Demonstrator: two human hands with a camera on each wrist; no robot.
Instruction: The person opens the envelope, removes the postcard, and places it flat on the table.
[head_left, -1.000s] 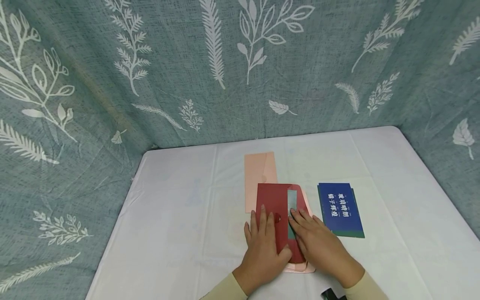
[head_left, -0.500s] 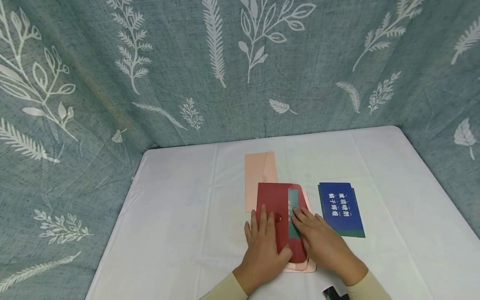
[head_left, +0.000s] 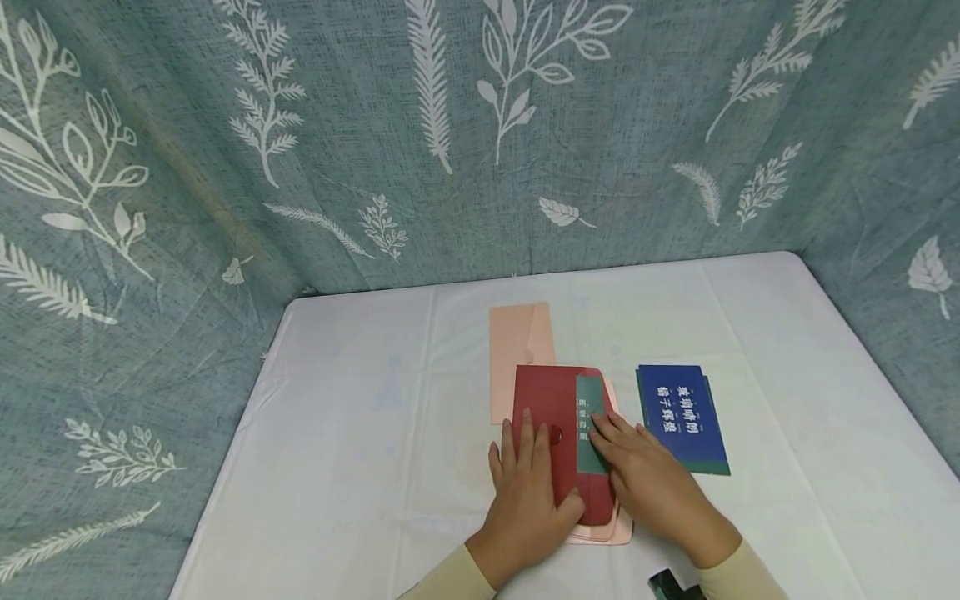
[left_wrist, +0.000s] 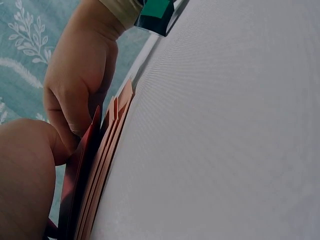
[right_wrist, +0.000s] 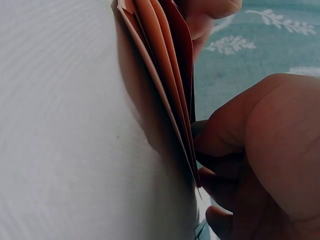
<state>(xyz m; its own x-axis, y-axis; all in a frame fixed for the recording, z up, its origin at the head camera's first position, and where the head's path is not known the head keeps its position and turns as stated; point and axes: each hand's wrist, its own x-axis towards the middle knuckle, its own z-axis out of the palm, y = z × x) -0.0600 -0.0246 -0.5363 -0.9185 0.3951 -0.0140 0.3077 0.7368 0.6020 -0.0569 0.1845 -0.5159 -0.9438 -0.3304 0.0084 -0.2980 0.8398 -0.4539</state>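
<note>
Red env. (head_left: 547, 397) under L fingers (head_left: 526, 440), R fingers (head_left: 617, 434), both straight; pink envs (head_left: 622, 533) beneath, blue cards (head_left: 678, 419) nrby.

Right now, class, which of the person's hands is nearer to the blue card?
Right. The right hand is close beside the blue card; the left hand lies farther away, across the lower left of the red envelope.

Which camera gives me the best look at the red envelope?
The head view: it shows the red envelope face-up with its green strip, though the left hand and right hand partly cover it. The left wrist view shows it nearly edge-on, over pink envelopes; the right wrist view, mainly a dark red edge.
</note>
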